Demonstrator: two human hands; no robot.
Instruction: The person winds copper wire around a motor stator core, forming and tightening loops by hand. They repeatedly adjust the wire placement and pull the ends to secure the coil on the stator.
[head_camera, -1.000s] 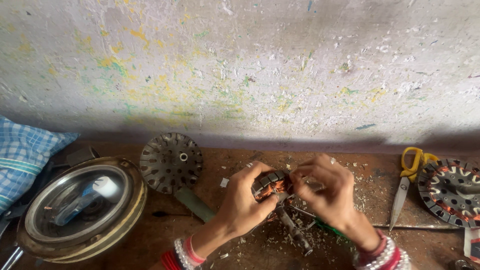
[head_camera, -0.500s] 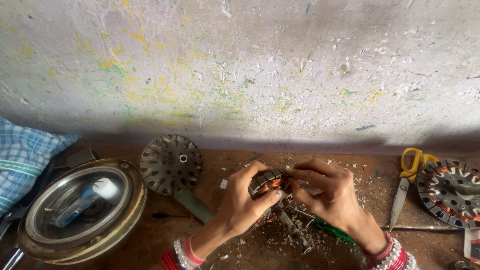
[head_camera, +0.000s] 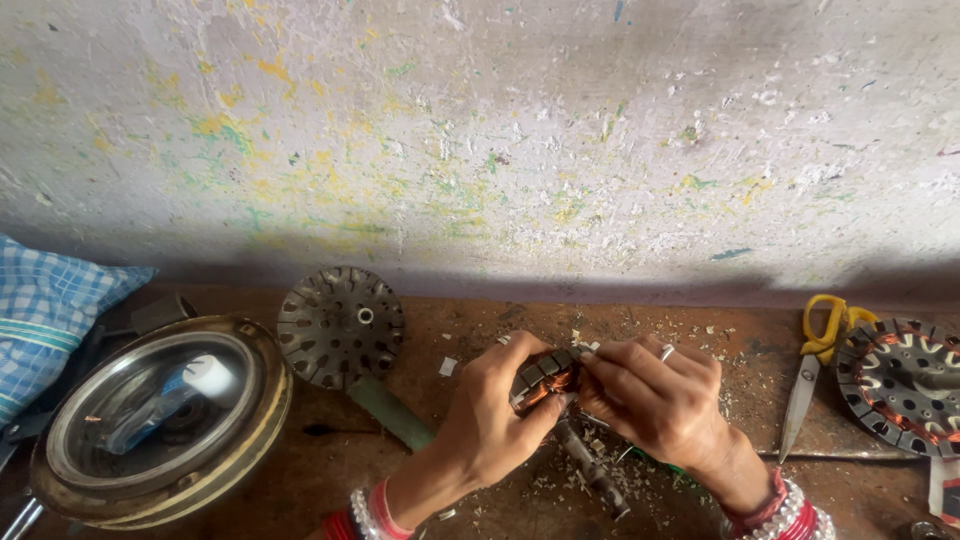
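1. Head view showed the left hand (head_camera: 500, 410) clamped around a small wound stator (head_camera: 545, 378), with copper coils visible between its dark steel teeth.
2. The right hand (head_camera: 655, 400) met it from the other side, fingertips (head_camera: 592, 365) pinched at the stator's top edge; both hands were together, raised just above the desk (head_camera: 470, 320).
3. Judged step: working the winding in a slot.
4. Judged next requirement: a firm left-hand hold and fine fingertip control.
5. Scissors (head_camera: 818, 360) lay right of the hands.
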